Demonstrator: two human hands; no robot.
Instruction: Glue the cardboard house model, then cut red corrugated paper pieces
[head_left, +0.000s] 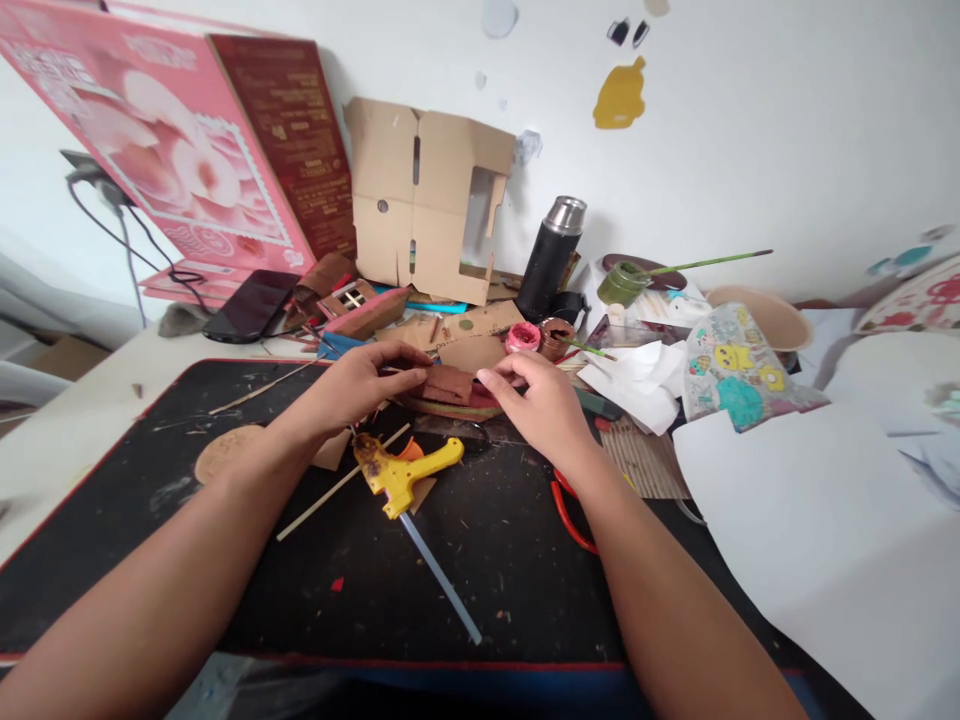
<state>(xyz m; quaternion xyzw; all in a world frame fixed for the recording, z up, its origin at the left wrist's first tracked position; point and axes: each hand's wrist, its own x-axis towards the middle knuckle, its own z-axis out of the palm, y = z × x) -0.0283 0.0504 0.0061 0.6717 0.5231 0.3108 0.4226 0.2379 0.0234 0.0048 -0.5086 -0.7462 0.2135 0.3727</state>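
Observation:
A small boat-shaped model [450, 408] with a reddish, green-edged side sits near the back of the black mat, a brown-painted cardboard piece [448, 382] on top. My left hand [364, 382] holds its left end, the fingers and thumb bent together at the brown piece. At the right end, the bent fingers and thumb of my right hand [538, 402] pinch the model; the fingertips are partly hidden. Just in front lies a yellow glue gun [397, 475] with a clear glue stick [442, 580] pointing towards me. A thin wooden stick [319, 505] passes under the gun.
Red-handled scissors [574, 520] lie beside my right forearm. Behind the model stand a pink paint jar [523, 337], a brown paint jar [555, 340], a black thermos [551, 260] and a cut cardboard sheet [431, 200]. A phone [251, 305] lies back left; white paper [810, 540] covers the right.

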